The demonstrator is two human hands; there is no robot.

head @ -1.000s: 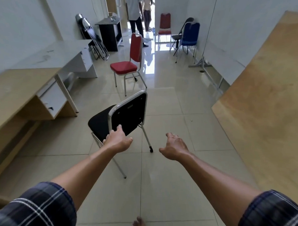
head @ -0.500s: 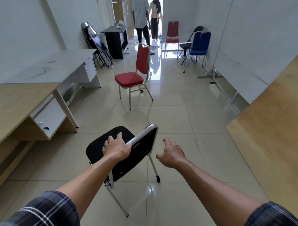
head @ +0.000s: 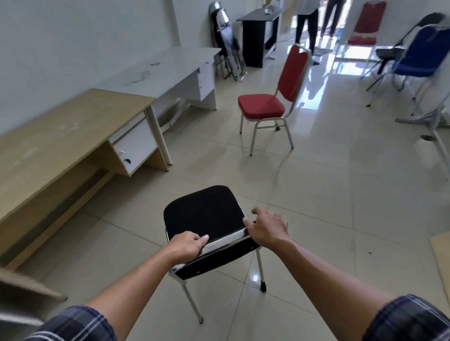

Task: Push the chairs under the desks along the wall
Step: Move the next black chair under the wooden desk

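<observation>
1. Hands first: we see our left hand (head: 187,245) wrapped over the left end of the black chair's (head: 204,217) chrome top rail, fingers curled and gripping the backrest.
2. Our right hand (head: 268,228) rests at the right end of the same rail with fingers loosely spread; it touches the corner, but we cannot tell whether it has really clamped down.
3. We find the black chair on the tiled floor (head: 321,192) directly in front of us, its seat pointing away from us and its backrest nearest our body, out in the open and not under any desk.
4. We see the wooden desk (head: 52,140) along the left wall, to the left of the chair and apart from it, with a white drawer unit under its right end.
5. We note the white desk (head: 164,70) next in line along that wall, just beyond the wooden one.
6. We spot a red chair (head: 270,100) standing farther down the room, well apart from the black one and out from the white desk.
7. We make out a blue chair (head: 424,53) at the far right, a second red chair (head: 366,25) near the doorway, folded chairs (head: 227,42) leaning on the left wall, and a small black table (head: 260,34) beside them.
8. We see two people (head: 315,14) standing at the bright doorway.
</observation>
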